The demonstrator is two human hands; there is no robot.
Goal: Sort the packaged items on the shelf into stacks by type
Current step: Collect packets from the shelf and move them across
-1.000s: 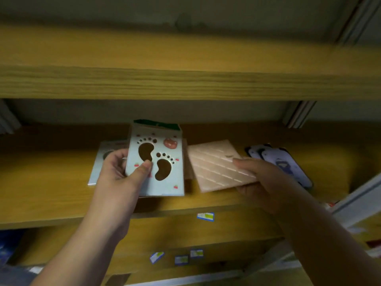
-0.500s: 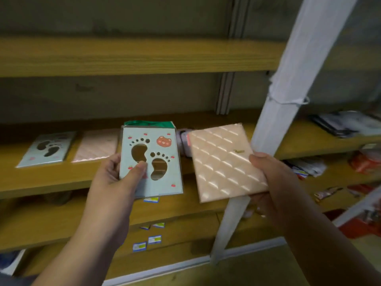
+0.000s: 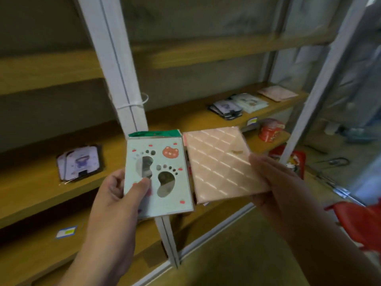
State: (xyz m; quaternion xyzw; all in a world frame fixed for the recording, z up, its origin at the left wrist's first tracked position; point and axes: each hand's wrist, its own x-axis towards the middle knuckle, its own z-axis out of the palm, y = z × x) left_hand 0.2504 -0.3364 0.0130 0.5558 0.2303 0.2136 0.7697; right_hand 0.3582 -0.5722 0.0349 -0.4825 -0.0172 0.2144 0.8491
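Observation:
My left hand (image 3: pixel 121 195) grips a pale blue footprint pack (image 3: pixel 158 172) with a bear sticker and a green top edge, held upright in front of the shelf. My right hand (image 3: pixel 274 182) holds a pink quilted pack (image 3: pixel 218 164) right beside it, tilted slightly. On the wooden shelf (image 3: pixel 37 188) to the left lies a purple-printed pack (image 3: pixel 79 162). Further right on the same shelf level sit a dark-edged purple stack (image 3: pixel 225 107), a pale blue stack (image 3: pixel 250 102) and a pink stack (image 3: pixel 277 92).
A white shelf upright (image 3: pixel 121 79) stands just behind the held packs, and another upright (image 3: pixel 321 79) rises at the right. Red packets (image 3: pixel 270 131) lie on the lower shelf at right. A red object (image 3: pixel 358 221) sits at the right edge.
My view has swung to the right along the shelving. Both hands carried their packs along, and the right-hand bay with its stacks has come into view.

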